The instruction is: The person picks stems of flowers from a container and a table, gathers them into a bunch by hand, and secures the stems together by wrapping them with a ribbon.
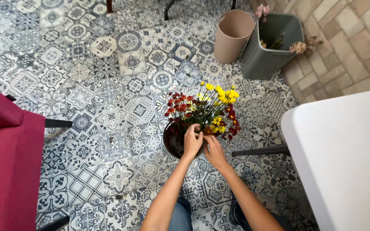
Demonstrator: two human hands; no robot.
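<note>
A dark round bucket (170, 144) stands on the patterned tile floor, filled with a bunch of red and yellow flowers (206, 109). My left hand (192, 140) reaches into the bucket's top, fingers curled around the green stems. My right hand (214, 149) sits just beside it, also at the stems near the bucket's rim. Both forearms stretch out from the bottom of the view above my jeans.
A beige bin (232, 35) and a grey bin (267, 51) with dried flower cuttings stand at the back by a brick wall. A white table (347, 158) fills the right; a magenta chair (9, 162) sits at the left.
</note>
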